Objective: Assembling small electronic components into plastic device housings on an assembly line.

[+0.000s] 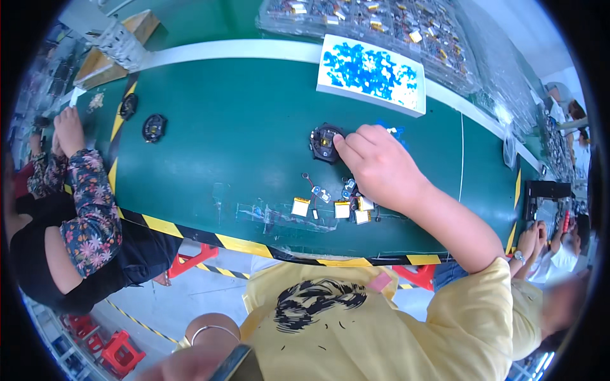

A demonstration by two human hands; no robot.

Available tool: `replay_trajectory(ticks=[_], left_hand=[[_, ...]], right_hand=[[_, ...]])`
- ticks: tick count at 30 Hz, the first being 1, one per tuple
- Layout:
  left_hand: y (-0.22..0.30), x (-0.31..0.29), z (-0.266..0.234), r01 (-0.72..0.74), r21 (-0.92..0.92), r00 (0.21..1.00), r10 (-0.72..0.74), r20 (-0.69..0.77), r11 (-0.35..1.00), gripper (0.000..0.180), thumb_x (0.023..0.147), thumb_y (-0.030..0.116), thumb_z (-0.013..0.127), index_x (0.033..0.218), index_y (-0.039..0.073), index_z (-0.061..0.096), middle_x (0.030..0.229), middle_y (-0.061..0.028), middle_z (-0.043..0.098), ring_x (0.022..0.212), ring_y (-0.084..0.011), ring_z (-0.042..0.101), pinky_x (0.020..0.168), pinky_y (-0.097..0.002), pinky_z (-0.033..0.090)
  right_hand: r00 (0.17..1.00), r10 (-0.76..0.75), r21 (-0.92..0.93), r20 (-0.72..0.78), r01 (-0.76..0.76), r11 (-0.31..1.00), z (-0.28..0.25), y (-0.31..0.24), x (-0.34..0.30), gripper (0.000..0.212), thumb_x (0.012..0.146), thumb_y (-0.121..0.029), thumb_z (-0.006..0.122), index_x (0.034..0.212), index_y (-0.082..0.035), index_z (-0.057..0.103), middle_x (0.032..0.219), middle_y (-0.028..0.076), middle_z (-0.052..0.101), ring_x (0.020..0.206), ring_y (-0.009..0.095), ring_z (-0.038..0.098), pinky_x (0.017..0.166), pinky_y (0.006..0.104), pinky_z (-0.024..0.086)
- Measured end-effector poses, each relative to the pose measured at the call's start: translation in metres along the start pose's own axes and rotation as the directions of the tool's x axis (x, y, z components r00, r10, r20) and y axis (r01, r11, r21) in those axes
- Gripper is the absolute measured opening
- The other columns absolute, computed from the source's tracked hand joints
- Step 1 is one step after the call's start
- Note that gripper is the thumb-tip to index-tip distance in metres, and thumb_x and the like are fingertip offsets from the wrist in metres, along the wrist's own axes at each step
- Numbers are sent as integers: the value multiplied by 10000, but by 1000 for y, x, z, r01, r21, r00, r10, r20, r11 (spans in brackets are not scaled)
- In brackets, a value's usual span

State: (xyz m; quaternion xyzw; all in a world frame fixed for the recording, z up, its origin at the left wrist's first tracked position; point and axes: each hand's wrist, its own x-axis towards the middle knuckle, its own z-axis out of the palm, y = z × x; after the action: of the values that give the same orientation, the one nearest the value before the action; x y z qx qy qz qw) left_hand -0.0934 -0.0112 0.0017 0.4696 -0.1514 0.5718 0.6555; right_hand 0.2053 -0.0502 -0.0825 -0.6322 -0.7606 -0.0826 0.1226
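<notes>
Fingers closed together, my right hand [378, 162] pinches at the right rim of a round black watch case [326, 143] with its inside facing up. The case lies on the green table mat. Under that wrist is a cluster of small battery cells [342, 209] with little boards and wires. A separate battery cell [300, 206] lies left of them, beside a small wired board [321, 193]. My left hand [184, 367] is low at the lower edge, blurred and cut off, with its fingers hidden. A dark flat slab [236, 365] shows right beside it.
A white box [372, 98] of small blue pieces stands behind my right hand; a few blue pieces [391, 129] lie before it. Two more black watch cases [154, 127] are at the left. A co-worker's hand [68, 130] works there. Clear trays [381, 19] fill the far side.
</notes>
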Motion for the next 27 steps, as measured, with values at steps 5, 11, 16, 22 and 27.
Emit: replay_trajectory(ticks=[5,11,16,22,27], left_hand=[[29,-23,-27,761,-504,253,-902,-350,409,585,918,559,382,1368,185,396,1384,-139,408,1204,-385,435,966,-592,351],[-69,-40,-14,502,-755,385,-891,-241,422,746,916,560,387,1450,72,205,1440,-139,334,1319,-332,347,1073,-525,298],[-82,-53,-23,634,-609,485,-859,-167,477,756,769,165,568,1425,19,220,1398,-243,344,1269,-338,415,1057,-488,342],[-85,-55,-31,665,-617,435,-890,-138,421,738,776,-82,556,1421,49,222,1402,-187,364,1281,-397,399,1007,-487,412],[-85,-52,-39,772,-480,427,-899,-95,418,717,789,-98,515,1421,49,210,1391,-196,371,1249,-400,437,999,-485,417]], right_hand=[[997,63,129,-38,-58,990,-1,2,-4,279,695,16,599,971,18,643,822,120,610,789,279,578,724,369,484],[844,533,218,54,-531,819,-5,7,9,208,779,-193,681,833,-21,578,700,91,538,690,235,557,640,357,452],[828,529,212,185,-559,801,-2,4,21,223,758,-197,690,748,-17,558,675,89,520,646,231,530,594,350,425],[774,611,341,165,-626,701,6,5,19,186,760,-121,686,711,-5,549,613,50,479,564,139,456,532,291,380],[789,603,353,114,-600,718,6,0,19,185,771,-110,686,730,-12,535,622,27,456,576,118,416,538,270,372]])
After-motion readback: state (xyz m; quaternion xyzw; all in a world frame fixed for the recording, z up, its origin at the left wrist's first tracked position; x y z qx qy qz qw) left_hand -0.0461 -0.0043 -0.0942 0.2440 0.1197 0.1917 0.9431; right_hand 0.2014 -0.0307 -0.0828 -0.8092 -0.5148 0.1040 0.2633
